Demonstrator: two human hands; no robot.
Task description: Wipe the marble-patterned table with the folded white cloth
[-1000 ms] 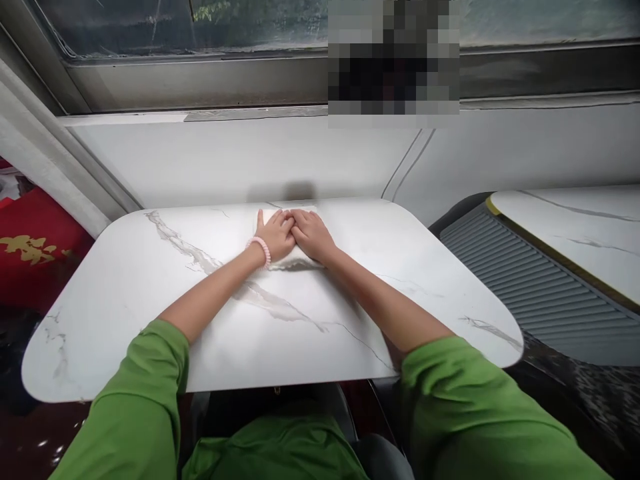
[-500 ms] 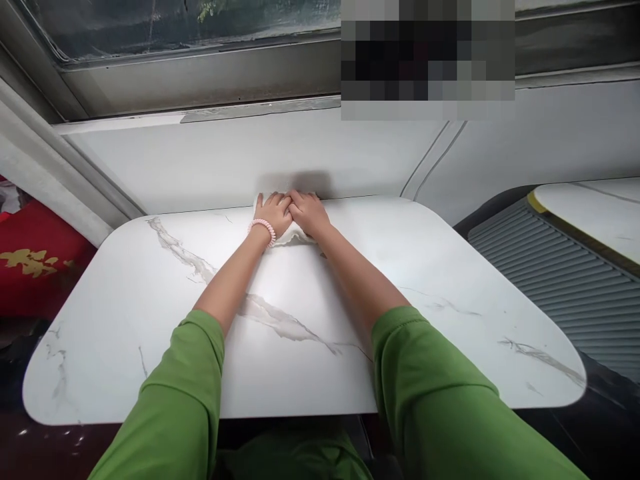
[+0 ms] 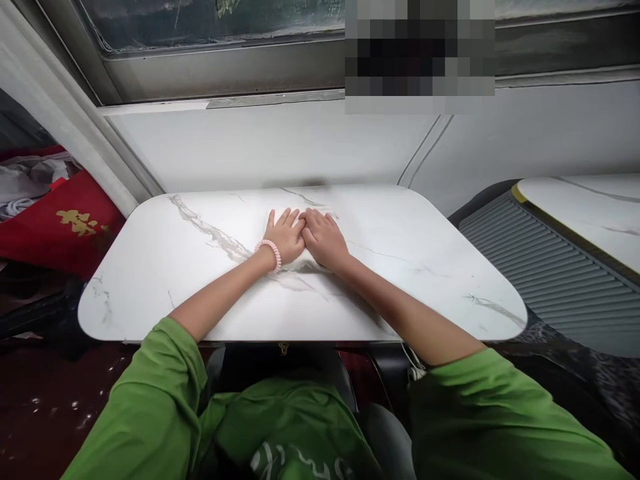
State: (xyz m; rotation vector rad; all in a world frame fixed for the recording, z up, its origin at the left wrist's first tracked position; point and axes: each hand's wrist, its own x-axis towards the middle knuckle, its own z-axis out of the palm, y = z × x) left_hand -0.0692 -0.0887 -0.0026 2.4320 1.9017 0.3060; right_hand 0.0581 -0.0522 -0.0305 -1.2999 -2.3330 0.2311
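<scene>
A thin white cloth (image 3: 304, 265) lies bunched on the white marble-patterned table (image 3: 150, 280), mostly covered by my hands. My left hand (image 3: 284, 239), with a pink coil band at its wrist, presses flat on the cloth with its fingers spread. Beside it, my right hand (image 3: 325, 239) rests palm down on the cloth, fingers pointing toward the wall and slightly bent. The two hands touch at the thumbs and index fingers. Neither hand's palm shows.
Behind the table rises a white wall panel (image 3: 250, 150) below a metal-framed window. A red bag (image 3: 65, 220) with gold print stands at the left. On the right are a ribbed grey surface (image 3: 545, 280) and another white tabletop (image 3: 595, 213).
Both hands have drawn the cloth back from the wall edge toward my body, to about the table's middle. My elbows now bend outward, and the view has shifted.
</scene>
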